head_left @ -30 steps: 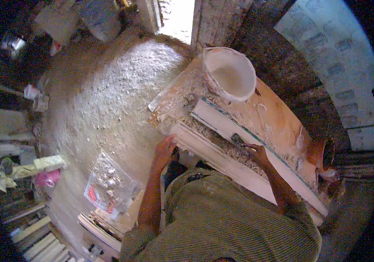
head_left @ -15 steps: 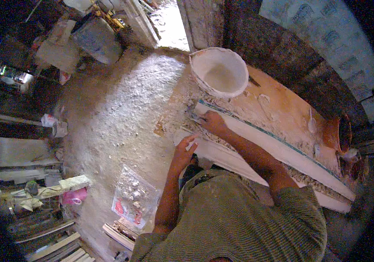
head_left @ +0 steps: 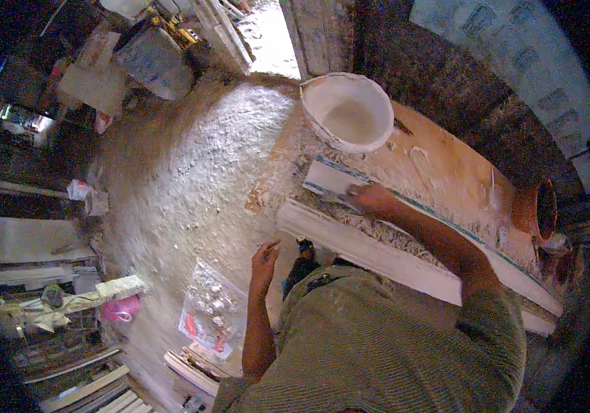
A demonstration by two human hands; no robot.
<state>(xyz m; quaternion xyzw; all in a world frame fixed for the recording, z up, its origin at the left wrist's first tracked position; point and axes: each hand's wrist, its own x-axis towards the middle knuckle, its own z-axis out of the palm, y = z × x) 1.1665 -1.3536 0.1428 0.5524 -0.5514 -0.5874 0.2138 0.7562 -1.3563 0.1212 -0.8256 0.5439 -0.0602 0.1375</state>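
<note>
On the work board [head_left: 453,155] lies a long white plaster strip [head_left: 329,180] with green edging. My right hand [head_left: 372,201] is over this strip near its left end, fingers closed and pointing left. A greyish flat shape shows by the fingertips, too blurred to name. Nearer to me runs a second long white strip with a ridged profile [head_left: 370,249], with crumbly plaster between the two. My left hand [head_left: 264,266] hangs in the air left of the near strip, fingers loosely apart and holding nothing. A whitish bucket [head_left: 314,122] with pale material inside stands at the board's far end.
An orange pot [head_left: 535,210] sits at the board's right end. Left of me, a clear plastic bag [head_left: 205,313] with white lumps lies on the dusty floor [head_left: 171,172]. Wooden strips [head_left: 188,372] lie near it. A bright doorway [head_left: 271,38] opens ahead.
My right hand has slid right along the green-edged strip, baring its left end. My left hand has drawn back from the near strip, left and toward me.
</note>
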